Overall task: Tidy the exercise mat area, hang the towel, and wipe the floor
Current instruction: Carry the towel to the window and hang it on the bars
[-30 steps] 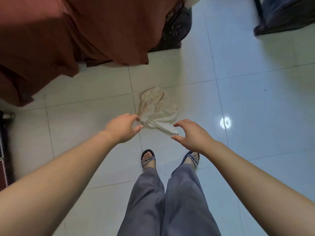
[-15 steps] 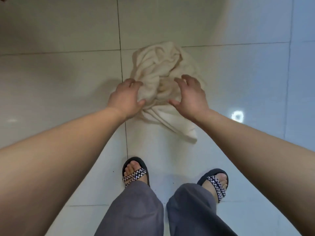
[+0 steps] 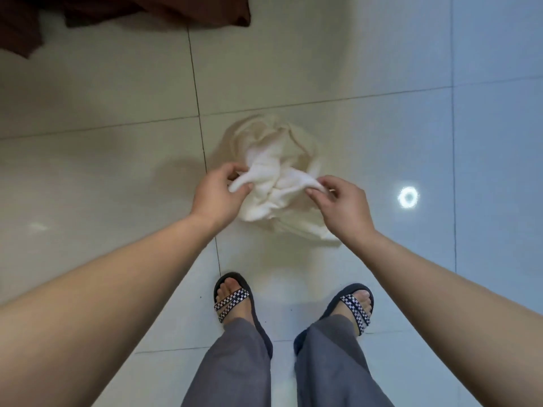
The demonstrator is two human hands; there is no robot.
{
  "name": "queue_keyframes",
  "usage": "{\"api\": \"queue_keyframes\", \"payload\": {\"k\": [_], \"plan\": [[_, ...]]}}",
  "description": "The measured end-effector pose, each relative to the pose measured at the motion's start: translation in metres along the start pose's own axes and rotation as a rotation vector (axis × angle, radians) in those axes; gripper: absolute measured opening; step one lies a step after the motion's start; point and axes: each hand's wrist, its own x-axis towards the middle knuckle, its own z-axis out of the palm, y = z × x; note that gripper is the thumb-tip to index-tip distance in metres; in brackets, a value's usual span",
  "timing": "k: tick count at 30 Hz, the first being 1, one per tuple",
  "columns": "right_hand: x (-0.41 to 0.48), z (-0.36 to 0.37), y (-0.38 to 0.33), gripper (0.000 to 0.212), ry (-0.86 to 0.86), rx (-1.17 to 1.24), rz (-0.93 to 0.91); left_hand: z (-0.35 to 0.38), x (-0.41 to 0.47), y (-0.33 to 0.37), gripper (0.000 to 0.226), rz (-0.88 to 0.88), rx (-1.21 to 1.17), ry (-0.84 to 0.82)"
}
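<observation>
Glossy pale tiled floor, dark brown draped cloth at top edge. Crumpled cream terry towel bunched on tiles ahead of sandalled feet. Pinched on either side by left hand and right hand, both curled round folds.

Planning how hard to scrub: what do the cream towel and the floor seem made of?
The towel looks like soft terry cotton, matte and fuzzy, bunching in thick folds where the left hand and right hand pinch it; fibre unsure. The floor is probably glazed ceramic tile, glossy: grout lines and a lamp's reflection show.
</observation>
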Motion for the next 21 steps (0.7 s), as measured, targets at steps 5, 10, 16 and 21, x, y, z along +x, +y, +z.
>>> {"api": "queue_keyframes", "payload": {"k": [5,10,16,21], "plan": [[-0.079,-0.098,-0.077,0.006,0.09,0.118,0.064,-0.065,-0.069,0.101,0.011,0.099,0.003,-0.022],[-0.156,-0.212,-0.176,0.006,0.205,0.187,0.056,-0.139,-0.149,0.226,0.012,0.207,0.046,-0.002],[-0.252,-0.356,-0.286,0.013,0.3,0.302,-0.021,-0.222,-0.26,0.367,0.02,0.383,0.17,0.038],[-0.312,-0.452,-0.343,0.007,0.329,0.3,-0.16,-0.261,-0.321,0.457,0.016,0.576,0.278,0.152]]}}
